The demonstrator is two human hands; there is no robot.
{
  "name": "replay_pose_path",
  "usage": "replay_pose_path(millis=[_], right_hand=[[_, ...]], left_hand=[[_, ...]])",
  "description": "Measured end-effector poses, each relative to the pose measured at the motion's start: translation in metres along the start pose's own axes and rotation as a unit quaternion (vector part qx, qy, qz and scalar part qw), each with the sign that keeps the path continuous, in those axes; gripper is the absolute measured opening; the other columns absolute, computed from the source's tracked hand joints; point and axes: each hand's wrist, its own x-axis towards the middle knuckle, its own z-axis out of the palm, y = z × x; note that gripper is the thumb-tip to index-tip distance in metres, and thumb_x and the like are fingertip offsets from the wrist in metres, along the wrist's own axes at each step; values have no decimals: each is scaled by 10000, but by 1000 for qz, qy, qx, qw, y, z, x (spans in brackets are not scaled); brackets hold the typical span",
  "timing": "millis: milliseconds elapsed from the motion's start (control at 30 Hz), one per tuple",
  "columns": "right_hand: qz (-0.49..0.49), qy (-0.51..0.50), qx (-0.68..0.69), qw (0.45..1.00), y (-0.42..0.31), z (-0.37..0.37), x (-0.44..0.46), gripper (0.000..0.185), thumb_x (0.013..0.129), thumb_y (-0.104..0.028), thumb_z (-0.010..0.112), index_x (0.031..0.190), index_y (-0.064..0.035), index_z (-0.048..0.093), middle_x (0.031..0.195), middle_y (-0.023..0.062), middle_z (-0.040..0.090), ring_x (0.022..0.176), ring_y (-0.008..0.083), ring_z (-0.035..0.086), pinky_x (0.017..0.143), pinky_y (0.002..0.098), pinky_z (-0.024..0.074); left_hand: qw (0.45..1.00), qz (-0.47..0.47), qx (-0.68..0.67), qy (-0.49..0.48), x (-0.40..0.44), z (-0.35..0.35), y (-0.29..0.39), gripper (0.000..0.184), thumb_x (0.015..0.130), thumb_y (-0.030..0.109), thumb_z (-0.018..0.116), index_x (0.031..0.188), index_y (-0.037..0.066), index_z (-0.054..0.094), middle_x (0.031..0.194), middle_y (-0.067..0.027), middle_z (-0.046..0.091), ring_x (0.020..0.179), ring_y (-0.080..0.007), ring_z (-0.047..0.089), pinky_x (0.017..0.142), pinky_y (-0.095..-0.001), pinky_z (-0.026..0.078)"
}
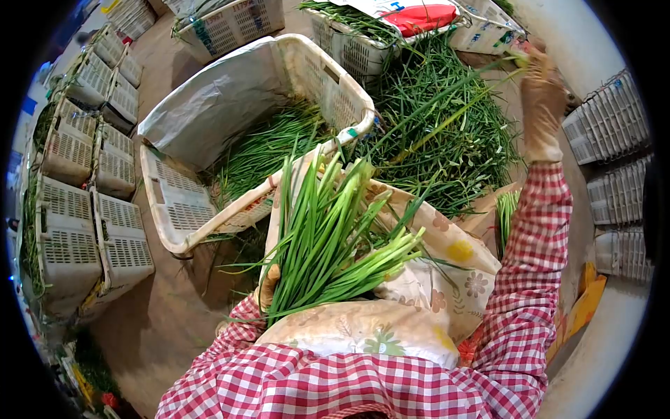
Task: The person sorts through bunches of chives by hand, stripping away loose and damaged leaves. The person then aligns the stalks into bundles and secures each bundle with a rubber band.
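A thick bunch of garlic chives (pixel 328 244) lies across my lap over a flowered apron (pixel 412 328), its pale stem ends fanned towards the upper right. My left hand (pixel 268 285) is closed around the leafy lower left side of the bunch, and its fingers are partly hidden. Stretched far out to the upper right is my right hand (pixel 543 105), in a brownish glove. Its fingers are closed on a few long, yellowish-green chive leaves (pixel 453 119), which trail back down to the left over a heap of loose greens (pixel 440 133).
A white plastic crate (pixel 160 188) with a sheet lining stands ahead, holding chives. More crates are stacked on the left (pixel 70 230) and right (pixel 614 140). A crate with a red bag (pixel 426 19) on it stands at the back. A small chive bundle (pixel 506 213) lies by my right sleeve.
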Motion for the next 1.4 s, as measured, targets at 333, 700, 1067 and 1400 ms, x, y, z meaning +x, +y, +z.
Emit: replay_pose_path(millis=[333,700,1067,1400], right_hand=[[149,-622,495,588,-127,-80,-112,490,856,-342,663,1186,10,578,1038,147,677,905,219,661,820,334,520],[55,-537,482,690,-149,-70,-138,212,811,-155,614,964,-16,658,719,117,658,697,229,655,679,363,519],[-358,-524,195,748,-162,-93,-82,403,761,-439,708,893,-59,719,743,91,647,775,245,640,883,398,481],[-324,-510,187,775,-175,-75,-94,175,874,-65,518,810,-7,669,730,155,661,651,263,665,582,347,553]], left_hand=[[983,-24,150,-108,6,-1,10,536,950,270,530,1384,-10,385,1306,-122,523,1151,-213,545,991,-332,443],[985,-31,145,-88,1,10,8,552,942,268,545,1389,-8,376,1315,-130,513,1165,-220,532,997,-336,432],[984,-47,150,-80,-4,9,10,569,933,265,560,1394,-7,367,1324,-139,503,1179,-228,519,1004,-340,422],[982,-69,158,-79,3,18,11,585,926,263,574,1398,-5,358,1332,-147,494,1192,-234,508,1010,-343,412]])
